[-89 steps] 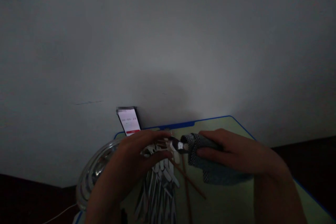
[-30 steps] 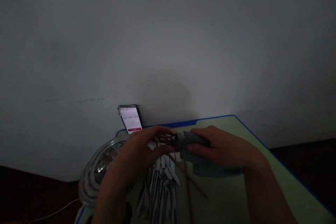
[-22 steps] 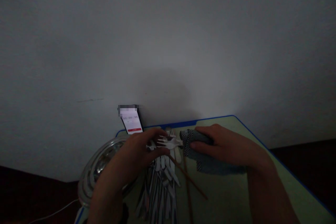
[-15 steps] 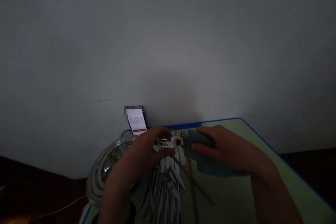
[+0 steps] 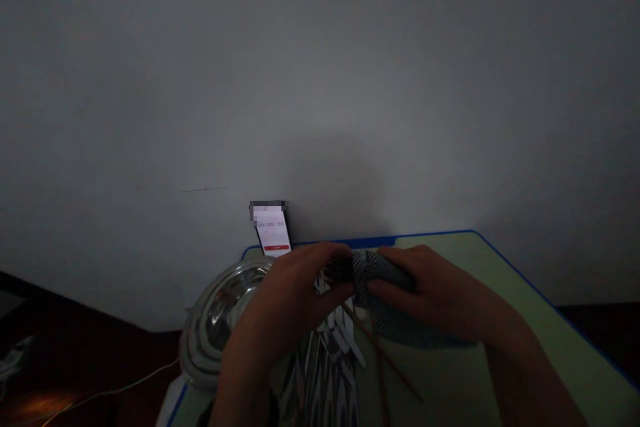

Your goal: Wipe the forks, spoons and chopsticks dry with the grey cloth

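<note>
My right hand grips a folded grey-green cloth with a checked border, thumb below and fingers above. My left hand is curled closed against the cloth's left end, the two hands nearly meeting. Whatever lies inside the left fingers is hidden in shadow. Beneath the hands, a pile of metal cutlery stretches toward the near edge, handles and blades side by side. Two thin brown chopsticks lie just right of the pile, crossing near their upper ends.
A shiny metal bowl stands at the left, partly behind my left forearm. A phone with a lit timer screen leans on the wall behind it. The green table has a blue rim. A pale cable runs off left.
My left hand has moved right to the cloth. The shiny, slotted, fork-like piece that showed in its fingers is now out of sight. The whole view has shifted slightly.
</note>
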Motion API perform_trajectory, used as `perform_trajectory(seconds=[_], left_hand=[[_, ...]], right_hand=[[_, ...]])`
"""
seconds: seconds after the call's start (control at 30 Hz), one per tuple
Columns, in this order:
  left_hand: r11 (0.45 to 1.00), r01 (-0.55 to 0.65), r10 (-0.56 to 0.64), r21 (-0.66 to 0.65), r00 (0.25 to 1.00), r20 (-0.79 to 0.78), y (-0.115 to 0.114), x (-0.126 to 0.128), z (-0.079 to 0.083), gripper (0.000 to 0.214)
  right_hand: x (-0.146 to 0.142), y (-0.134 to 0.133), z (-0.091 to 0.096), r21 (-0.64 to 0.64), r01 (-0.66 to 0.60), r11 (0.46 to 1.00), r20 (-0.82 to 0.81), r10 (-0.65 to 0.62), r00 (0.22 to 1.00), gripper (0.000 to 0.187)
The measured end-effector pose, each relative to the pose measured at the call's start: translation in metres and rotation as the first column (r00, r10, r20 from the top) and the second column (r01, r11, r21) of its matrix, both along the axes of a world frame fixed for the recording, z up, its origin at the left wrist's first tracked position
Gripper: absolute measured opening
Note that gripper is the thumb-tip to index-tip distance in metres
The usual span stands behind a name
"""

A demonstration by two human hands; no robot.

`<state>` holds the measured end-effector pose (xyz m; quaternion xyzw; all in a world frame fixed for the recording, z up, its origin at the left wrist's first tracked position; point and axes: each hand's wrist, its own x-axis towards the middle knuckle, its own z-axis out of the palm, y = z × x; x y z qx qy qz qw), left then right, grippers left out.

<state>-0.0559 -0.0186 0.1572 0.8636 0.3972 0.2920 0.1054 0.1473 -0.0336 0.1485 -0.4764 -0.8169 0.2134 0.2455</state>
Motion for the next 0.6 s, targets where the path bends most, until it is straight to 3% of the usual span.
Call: perform_trajectory(seconds=[0.2, 0.37, 0.5, 0.6], left_hand=[[1.000, 0.021, -0.021, -0.017, 0.999, 0.034, -0.002, -0.006, 0.006, 0.028], [0.999, -0.042, 0.043, -0.013, 0.998, 0.039, -0.001, -0.015, 0.011, 0.030], [0.999, -0.031, 0.032, -0.020, 0.999, 0.030, 0.000, -0.014, 0.009, 0.031], [0.999, 0.015, -0.015, -0.028, 1.000, 0.008, -0.001, -0.005, 0.005, 0.031]], right_hand=[[0.002, 0.001, 0.001, -0.027, -0.062, 0.998, -0.020, 0.062, 0.998, 0.023], [0.022, 0.000, 0.002, -0.095, -0.049, 0.994, -0.008, 0.048, 0.999, 0.031], [0.029, -0.004, 0.002, -0.009, 0.046, 0.999, 0.044, -0.046, 0.998, 0.030], [0.021, -0.006, 0.004, -0.007, 0.001, 1.000, 0.046, -0.001, 0.999, 0.021]])
